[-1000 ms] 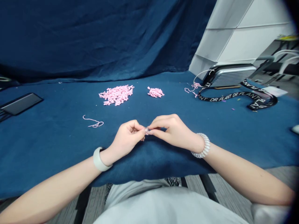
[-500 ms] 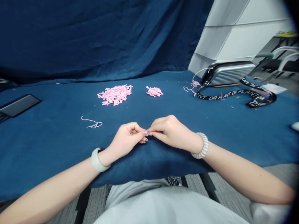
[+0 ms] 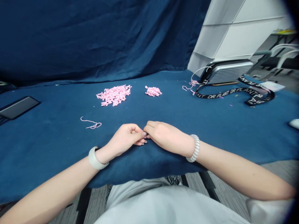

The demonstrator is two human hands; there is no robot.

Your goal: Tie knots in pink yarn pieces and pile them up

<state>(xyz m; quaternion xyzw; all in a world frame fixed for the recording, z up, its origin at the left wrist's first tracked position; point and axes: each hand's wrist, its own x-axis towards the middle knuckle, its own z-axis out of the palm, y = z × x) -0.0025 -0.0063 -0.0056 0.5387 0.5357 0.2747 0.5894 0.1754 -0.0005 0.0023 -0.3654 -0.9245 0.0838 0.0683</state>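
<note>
Navy cloth (image 3: 58, 146) carries a DR PLANT strap (image 3: 231, 91); left hand (image 3: 123, 140) and right hand (image 3: 165, 135) grip narrowly, contents unclear.

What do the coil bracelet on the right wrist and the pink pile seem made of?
The coil bracelet looks like glossy translucent plastic, shining along its coils. The pink pile looks like matte yarn, from its soft strands; fibre unclear.

Head cam only, worn on person's head, faces fwd & down, close above left hand (image 3: 123, 138) & right hand (image 3: 168, 135) at lower mid-frame, blue-covered table (image 3: 58, 140) across mid-frame, blue backdrop (image 3: 81, 37) upper left.
</note>
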